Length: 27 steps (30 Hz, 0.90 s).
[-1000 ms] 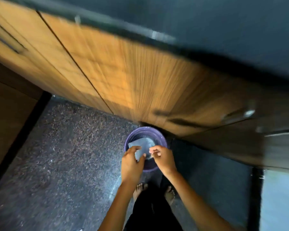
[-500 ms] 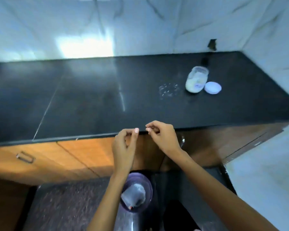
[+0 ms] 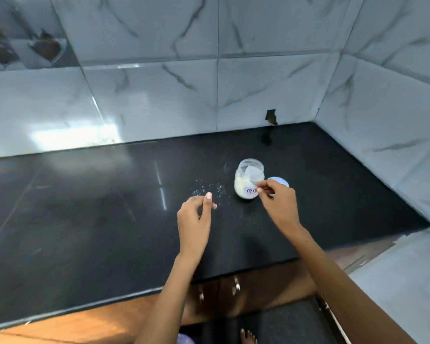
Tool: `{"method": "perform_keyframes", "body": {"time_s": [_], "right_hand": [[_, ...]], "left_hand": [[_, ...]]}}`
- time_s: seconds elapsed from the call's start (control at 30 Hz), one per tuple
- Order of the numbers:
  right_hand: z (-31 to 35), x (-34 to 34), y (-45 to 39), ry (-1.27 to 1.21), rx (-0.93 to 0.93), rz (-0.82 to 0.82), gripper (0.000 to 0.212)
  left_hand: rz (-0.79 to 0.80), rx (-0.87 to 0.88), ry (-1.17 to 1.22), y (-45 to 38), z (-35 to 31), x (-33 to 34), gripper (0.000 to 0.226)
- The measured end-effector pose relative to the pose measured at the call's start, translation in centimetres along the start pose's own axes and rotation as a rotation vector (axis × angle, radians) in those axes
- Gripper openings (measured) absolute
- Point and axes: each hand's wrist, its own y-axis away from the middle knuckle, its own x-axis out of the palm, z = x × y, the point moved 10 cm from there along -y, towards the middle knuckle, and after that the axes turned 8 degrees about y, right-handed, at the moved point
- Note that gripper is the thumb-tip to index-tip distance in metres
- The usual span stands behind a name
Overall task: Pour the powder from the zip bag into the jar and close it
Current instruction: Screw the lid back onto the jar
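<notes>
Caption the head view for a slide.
Both hands reach toward open clear plastic jar beside its white lid.

One clear jar [image 3: 249,178] with white powder inside stands on one black countertop [image 3: 85,219]. One round white lid [image 3: 279,182] lies just beside the jar. One patch of spilled white specks [image 3: 209,189] marks the counter. Two bare hands are over the counter: one left hand [image 3: 194,219] and one right hand [image 3: 278,204]. One bare foot [image 3: 248,336] shows below.
</notes>
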Motion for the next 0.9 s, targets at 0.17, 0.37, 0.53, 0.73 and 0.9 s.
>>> {"method": "perform_keyframes", "body": {"time_s": [0.17,0.37,0.53,0.73,0.9], "right_hand": [[-4.5,-1.5,-6.6,0.039,-0.014,0.033,0.012],[-9.8,-1.0,-11.4,0.203,-0.038,0.195,0.014],[-12.0,3.6,-11.7,0.490,-0.114,0.587,0.055],[-12.5,6.6,-11.7,0.645,-0.151,0.672,0.100],[-12.5,7.0,-12.6,0.717,-0.170,0.642,0.092]], "left_hand": [[-0.012,-0.039,-0.050,-4.5,0.8,6.1,0.019],[0.107,-0.079,-0.128,-6.8,2.1,11.6,0.061],[0.192,-0.182,-0.138,-7.3,4.4,14.2,0.094],[0.197,-0.179,-0.140,-8.3,4.5,15.6,0.086],[0.200,-0.190,-0.153,-8.8,4.4,16.3,0.069]]}}
